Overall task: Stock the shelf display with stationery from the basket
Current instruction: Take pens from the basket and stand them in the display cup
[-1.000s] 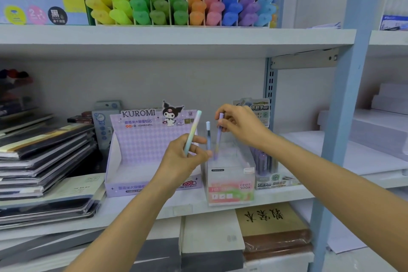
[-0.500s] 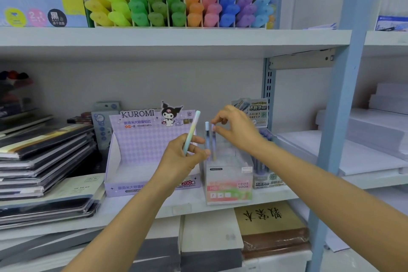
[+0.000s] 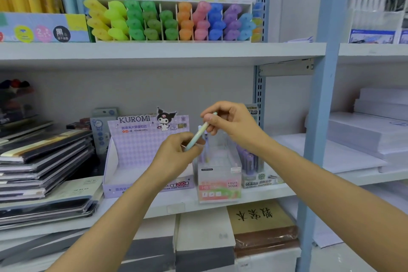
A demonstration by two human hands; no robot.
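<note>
Together, left hand [image 3: 175,154], right hand [image 3: 235,125] on pen [image 3: 199,134]

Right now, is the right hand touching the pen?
Touching. The head view shows the right hand pinching the top end of the pen, while the left hand holds its bottom end.

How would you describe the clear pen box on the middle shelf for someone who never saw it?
On the middle shelf, find the purple KUROMI display. Immediately right of it stands the box. Only it has clear walls and a pink FRUIT SODA label.
</note>
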